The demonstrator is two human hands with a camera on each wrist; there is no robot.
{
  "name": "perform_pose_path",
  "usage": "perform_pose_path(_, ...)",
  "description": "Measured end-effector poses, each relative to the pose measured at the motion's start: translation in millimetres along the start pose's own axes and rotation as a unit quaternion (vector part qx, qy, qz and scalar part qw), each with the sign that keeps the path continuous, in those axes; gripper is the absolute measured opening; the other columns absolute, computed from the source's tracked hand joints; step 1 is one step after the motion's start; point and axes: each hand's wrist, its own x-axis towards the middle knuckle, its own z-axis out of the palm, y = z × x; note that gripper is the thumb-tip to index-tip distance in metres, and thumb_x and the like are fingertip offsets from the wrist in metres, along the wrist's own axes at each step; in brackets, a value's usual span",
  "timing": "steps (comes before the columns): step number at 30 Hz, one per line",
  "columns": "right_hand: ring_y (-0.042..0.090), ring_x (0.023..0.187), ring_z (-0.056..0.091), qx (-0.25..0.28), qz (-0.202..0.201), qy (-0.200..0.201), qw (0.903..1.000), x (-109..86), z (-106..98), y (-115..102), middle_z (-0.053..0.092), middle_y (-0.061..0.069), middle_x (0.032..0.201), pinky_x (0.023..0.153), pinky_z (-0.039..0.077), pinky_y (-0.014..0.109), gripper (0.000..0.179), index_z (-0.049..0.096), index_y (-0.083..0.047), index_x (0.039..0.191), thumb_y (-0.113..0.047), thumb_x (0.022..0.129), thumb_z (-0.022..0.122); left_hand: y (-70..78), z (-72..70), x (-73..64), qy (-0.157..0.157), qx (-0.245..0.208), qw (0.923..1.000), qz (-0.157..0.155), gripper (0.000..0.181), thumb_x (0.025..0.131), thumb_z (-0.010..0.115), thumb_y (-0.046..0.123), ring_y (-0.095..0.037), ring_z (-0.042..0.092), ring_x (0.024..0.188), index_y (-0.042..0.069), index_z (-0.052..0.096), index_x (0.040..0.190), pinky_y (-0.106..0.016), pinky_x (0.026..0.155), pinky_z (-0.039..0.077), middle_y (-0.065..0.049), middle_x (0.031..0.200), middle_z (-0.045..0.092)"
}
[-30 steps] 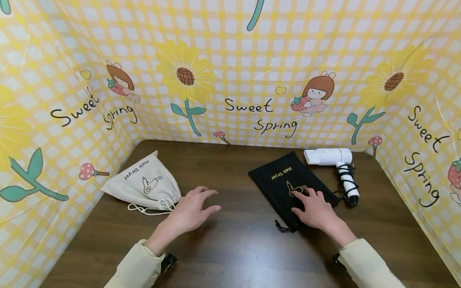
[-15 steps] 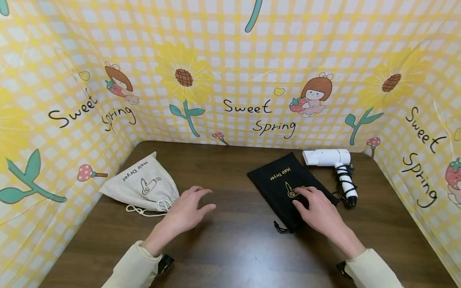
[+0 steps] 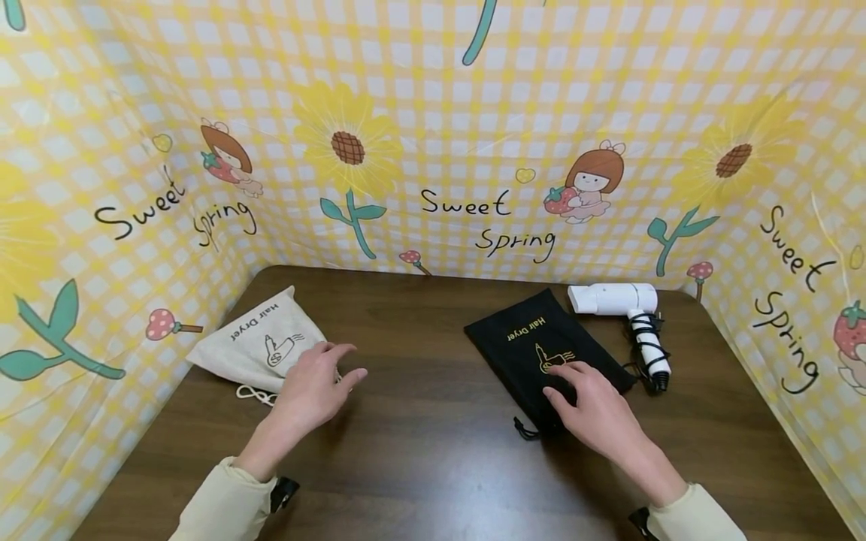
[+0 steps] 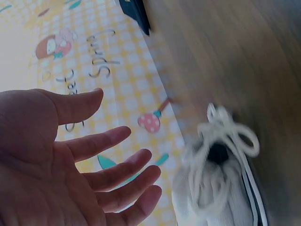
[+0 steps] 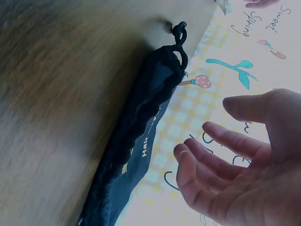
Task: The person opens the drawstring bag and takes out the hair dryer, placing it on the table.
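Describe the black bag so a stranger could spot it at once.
On the table, find the white dryer at the back right. The black bag lies just left of it and nearer; yellow print on black sets it apart from the pale bag.

High forward-down head view, close low wrist views, checked cloth (image 3: 460,135) in all.

On the cream bag (image 3: 252,347) we read "Hair Dryer" in dark letters, upside down to us in the head view, with a line drawing (image 3: 280,351) of a dryer. The black bag (image 3: 517,353) repeats both in yellow; from the right wrist we make out only "Hair" there. Across the checked cloth (image 3: 446,113), "Sweet Spring" stands in black on three sides.
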Motion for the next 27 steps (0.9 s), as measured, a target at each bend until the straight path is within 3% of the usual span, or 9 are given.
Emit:
perform_pose_path(7, 0.032, 0.112, 0.066, 0.006, -0.001, -0.002, 1.0, -2.5, 2.2, -2.3, 0.068, 0.011, 0.122, 0.089, 0.055, 0.055, 0.031, 0.075, -0.006, 0.126, -0.019, 0.098, 0.075, -24.6, -6.0, -8.7, 0.031, 0.023, 0.9989, -0.029, 0.048, 0.098, 0.076, 0.029, -0.052, 0.051, 0.126, 0.002, 0.066, 0.137, -0.07, 0.095, 0.041, -0.029, 0.134, 0.057)
perform_pose_path(14, 0.031, 0.112, 0.066, 0.008, 0.001, -0.002, 1.0, -0.8, 1.7, -4.4, 0.068, 0.011, 0.122, 0.089, 0.055, 0.055, 0.03, 0.075, -0.006, 0.124, -0.018, 0.097, 0.076, -45.6, -16.5, -16.0, 0.025, 0.03, 0.9962, -0.077, 0.057, 0.1, 0.072, 0.034, -0.057, 0.031, 0.138, 0.004, 0.057, 0.145, -0.078, 0.097, 0.029, -0.033, 0.148, 0.04)
perform_pose_path(21, 0.03, 0.109, 0.067, 0.013, 0.005, -0.005, 0.9999, -0.3, 2.4, -5.6, 0.069, 0.009, 0.12, 0.088, 0.055, 0.054, 0.027, 0.076, -0.007, 0.122, -0.019, 0.098, 0.076, -64.6, -23.0, -18.2, 0.004, 0.059, 0.9943, -0.088, 0.06, 0.102, 0.068, 0.036, -0.063, 0.052, 0.118, 0.0, 0.053, 0.147, -0.075, 0.083, 0.043, -0.04, 0.134, 0.048)
perform_pose_path(27, 0.029, 0.107, 0.067, 0.02, 0.01, -0.01, 0.9997, 0.5, 3.1, -6.4, 0.069, 0.007, 0.117, 0.087, 0.055, 0.053, 0.026, 0.076, -0.008, 0.121, -0.018, 0.098, 0.076, -70.8, -22.6, -19.5, -0.016, 0.056, 0.9935, -0.097, 0.061, 0.102, 0.068, 0.036, -0.062, 0.056, 0.112, -0.002, 0.053, 0.146, -0.072, 0.078, 0.047, -0.041, 0.131, 0.048)
